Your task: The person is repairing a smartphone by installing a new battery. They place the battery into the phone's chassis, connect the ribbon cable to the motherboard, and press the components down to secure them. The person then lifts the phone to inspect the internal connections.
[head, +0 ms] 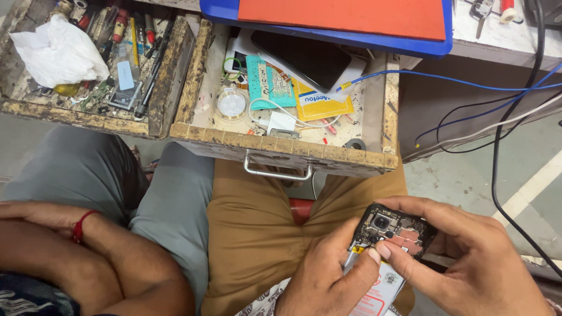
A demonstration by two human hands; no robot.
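The opened phone (391, 240) sits low in the lap, over tan trousers (257, 234), back cover off so the camera and circuit board face up; the right hand (480, 257) cups its top end, fingers curled round the far edge and thumb lying across the board — a grip that steadies it for work; the left hand (328, 275) clasps the lower part, thumb pressed on the battery's edge. Just ahead, an open wooden drawer (281, 149) holds a white charger (281, 123), cable, tape roll (231, 105) and packets within reach; a second drawer (88, 114) holds tools. Another person's folded arms (76, 246) rest at the left.
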